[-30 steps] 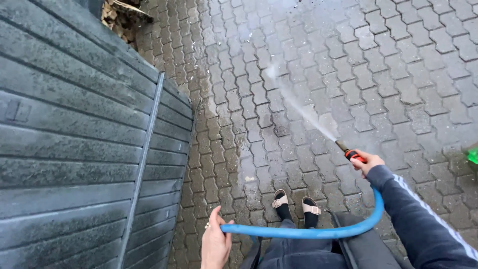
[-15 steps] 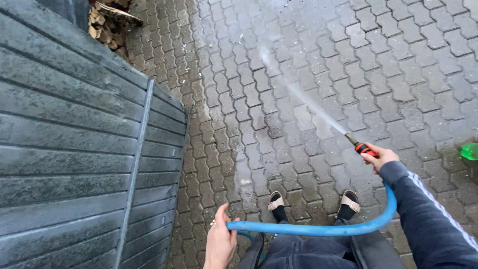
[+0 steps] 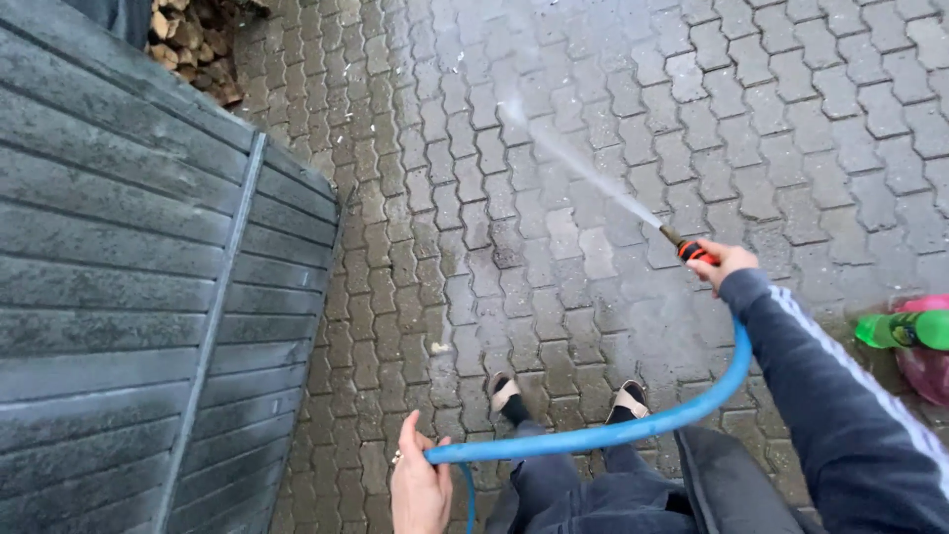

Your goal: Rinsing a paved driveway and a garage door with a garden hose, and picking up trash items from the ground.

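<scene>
Below, one blue hose [image 3: 633,427] (orange-tipped nozzle [image 3: 689,249] spraying) is gripped by right hand [image 3: 730,263] and left hand [image 3: 419,483]; two sandals [image 3: 502,393].

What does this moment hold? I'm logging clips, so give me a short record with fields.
setting: wet paving outdoors, beside grey slatted panels
right hand: grips the nozzle
left hand: holds the blue hose lower down
hose shape: curves from the left hand across to the nozzle
water: jet sprays up and left onto the paving
feet: sandals on the paving
other: logs at top left; green and pink items at right edge
</scene>
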